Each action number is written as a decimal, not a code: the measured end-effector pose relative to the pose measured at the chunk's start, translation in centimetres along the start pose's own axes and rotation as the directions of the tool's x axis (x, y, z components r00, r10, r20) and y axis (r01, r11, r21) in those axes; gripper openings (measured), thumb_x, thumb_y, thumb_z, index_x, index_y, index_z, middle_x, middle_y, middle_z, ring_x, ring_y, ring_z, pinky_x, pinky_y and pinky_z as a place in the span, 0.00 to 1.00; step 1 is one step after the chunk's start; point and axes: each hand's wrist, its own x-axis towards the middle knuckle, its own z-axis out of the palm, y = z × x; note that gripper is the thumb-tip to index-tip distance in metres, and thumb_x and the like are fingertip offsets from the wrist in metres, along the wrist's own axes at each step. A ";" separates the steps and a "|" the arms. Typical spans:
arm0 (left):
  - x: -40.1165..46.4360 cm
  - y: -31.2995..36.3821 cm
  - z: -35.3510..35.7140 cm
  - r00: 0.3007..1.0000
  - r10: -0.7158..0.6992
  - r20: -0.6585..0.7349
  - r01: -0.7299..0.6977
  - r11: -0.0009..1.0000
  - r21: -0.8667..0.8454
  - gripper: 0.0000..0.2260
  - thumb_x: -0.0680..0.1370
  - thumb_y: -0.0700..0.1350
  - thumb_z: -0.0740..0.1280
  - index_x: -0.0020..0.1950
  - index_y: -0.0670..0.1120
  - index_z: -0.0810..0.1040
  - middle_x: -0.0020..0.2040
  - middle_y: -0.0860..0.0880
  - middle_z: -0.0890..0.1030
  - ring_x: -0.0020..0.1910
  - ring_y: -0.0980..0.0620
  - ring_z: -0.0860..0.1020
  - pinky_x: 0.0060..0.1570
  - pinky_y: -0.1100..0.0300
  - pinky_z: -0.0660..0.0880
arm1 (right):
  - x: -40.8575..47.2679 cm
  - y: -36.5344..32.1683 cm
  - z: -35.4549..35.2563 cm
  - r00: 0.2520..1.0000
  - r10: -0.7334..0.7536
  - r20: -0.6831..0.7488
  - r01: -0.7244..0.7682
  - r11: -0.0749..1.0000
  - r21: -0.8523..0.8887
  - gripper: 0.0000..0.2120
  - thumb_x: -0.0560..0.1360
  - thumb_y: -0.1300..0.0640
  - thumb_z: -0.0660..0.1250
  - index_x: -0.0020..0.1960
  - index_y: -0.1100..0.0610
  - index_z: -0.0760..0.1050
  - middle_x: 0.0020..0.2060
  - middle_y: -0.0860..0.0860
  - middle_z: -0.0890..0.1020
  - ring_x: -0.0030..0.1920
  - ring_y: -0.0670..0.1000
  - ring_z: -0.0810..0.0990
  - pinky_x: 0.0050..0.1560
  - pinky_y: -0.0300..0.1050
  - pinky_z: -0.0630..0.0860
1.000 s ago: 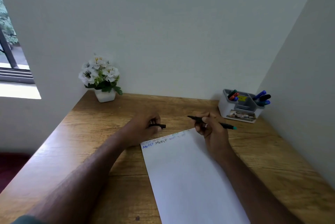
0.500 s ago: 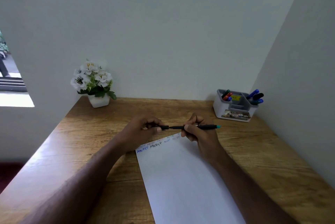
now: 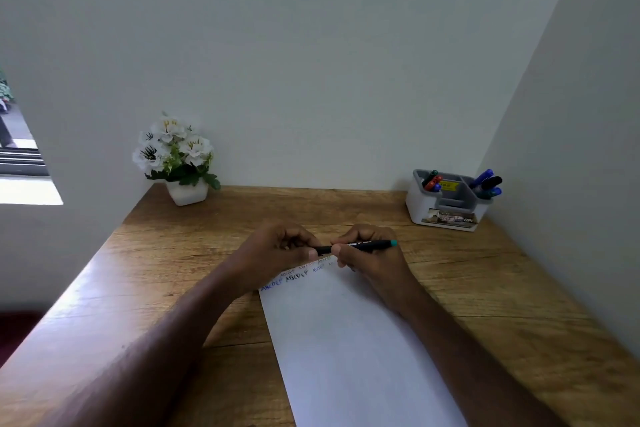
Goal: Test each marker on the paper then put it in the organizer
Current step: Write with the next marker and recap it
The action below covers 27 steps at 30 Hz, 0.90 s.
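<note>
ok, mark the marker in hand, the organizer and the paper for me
marker [image 3: 370, 245], head view, on the black barrel right of the fingers.
organizer [image 3: 417, 203], head view, on its bare white left wall.
paper [image 3: 346, 340], head view, on the blank middle of the sheet.

bare wooden desk [image 3: 346, 208] across the frame's middle, flower pot [image 3: 187, 192] upper left, organizer [image 3: 446, 205] upper right against the walls, paper [image 3: 346, 340] lying flat lower centre
</note>
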 end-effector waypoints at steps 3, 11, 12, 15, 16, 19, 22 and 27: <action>-0.1 0.2 0.2 1.000 0.001 -0.031 -0.002 0.999 -0.037 0.04 0.75 0.39 0.73 0.47 0.46 0.86 0.43 0.46 0.85 0.40 0.53 0.81 0.40 0.62 0.77 | 0.0 -0.1 0.2 1.000 0.026 0.014 -0.026 0.999 0.020 0.04 0.72 0.70 0.74 0.41 0.64 0.83 0.30 0.58 0.81 0.28 0.45 0.74 0.31 0.36 0.69; 0.3 0.8 -0.3 0.997 0.060 -0.053 -0.062 0.997 -0.053 0.04 0.73 0.35 0.74 0.45 0.43 0.86 0.40 0.46 0.86 0.41 0.49 0.83 0.43 0.59 0.79 | 0.2 -0.2 0.7 0.995 0.076 0.060 -0.083 0.988 0.132 0.05 0.75 0.67 0.72 0.42 0.59 0.82 0.33 0.60 0.82 0.27 0.51 0.72 0.28 0.39 0.68; 0.2 0.9 -0.3 0.996 0.074 -0.054 -0.078 0.995 -0.064 0.04 0.73 0.35 0.74 0.46 0.42 0.86 0.41 0.46 0.86 0.42 0.47 0.83 0.45 0.56 0.79 | 0.3 -0.2 0.7 0.995 0.078 0.061 -0.085 0.987 0.137 0.04 0.75 0.66 0.72 0.42 0.60 0.81 0.33 0.60 0.82 0.27 0.51 0.72 0.28 0.40 0.68; 0.1 1.3 -0.1 0.993 0.088 -0.084 -0.094 0.992 -0.081 0.04 0.74 0.35 0.73 0.47 0.41 0.85 0.42 0.46 0.86 0.44 0.47 0.84 0.47 0.56 0.80 | 0.3 -0.1 0.7 0.996 0.085 0.036 -0.089 0.988 0.123 0.04 0.72 0.63 0.75 0.44 0.62 0.81 0.34 0.61 0.81 0.27 0.51 0.74 0.29 0.40 0.69; 0.2 1.5 0.0 0.991 0.079 -0.111 -0.091 0.990 -0.105 0.04 0.73 0.35 0.73 0.47 0.41 0.85 0.41 0.46 0.86 0.42 0.49 0.84 0.45 0.59 0.80 | 0.4 0.0 0.9 0.996 0.088 0.020 -0.090 0.989 0.115 0.06 0.71 0.62 0.76 0.46 0.63 0.82 0.33 0.60 0.80 0.28 0.50 0.75 0.29 0.40 0.70; 0.7 2.4 1.0 0.973 0.005 -0.229 -0.062 0.967 -0.245 0.04 0.71 0.35 0.75 0.44 0.40 0.85 0.36 0.42 0.84 0.34 0.52 0.80 0.38 0.61 0.77 | 0.8 -0.2 1.2 0.999 0.033 -0.016 -0.031 0.993 0.114 0.10 0.71 0.59 0.75 0.51 0.60 0.85 0.32 0.56 0.80 0.30 0.49 0.74 0.30 0.41 0.68; 1.8 3.5 2.0 0.965 -0.054 -0.255 -0.025 0.955 -0.297 0.06 0.71 0.37 0.76 0.46 0.38 0.83 0.37 0.41 0.84 0.33 0.53 0.79 0.36 0.62 0.76 | 1.1 -0.9 0.3 0.996 -0.013 -0.084 0.024 0.992 0.122 0.08 0.78 0.60 0.69 0.54 0.60 0.83 0.40 0.53 0.85 0.40 0.49 0.80 0.39 0.43 0.73; 5.1 4.7 3.3 0.957 -0.039 -0.287 0.023 0.998 -0.059 0.06 0.77 0.48 0.71 0.44 0.46 0.83 0.37 0.48 0.84 0.33 0.58 0.79 0.34 0.68 0.72 | 2.3 -2.1 -2.4 0.950 0.110 -0.294 -0.075 0.989 0.129 0.10 0.80 0.64 0.60 0.49 0.56 0.79 0.43 0.55 0.85 0.47 0.57 0.83 0.38 0.39 0.74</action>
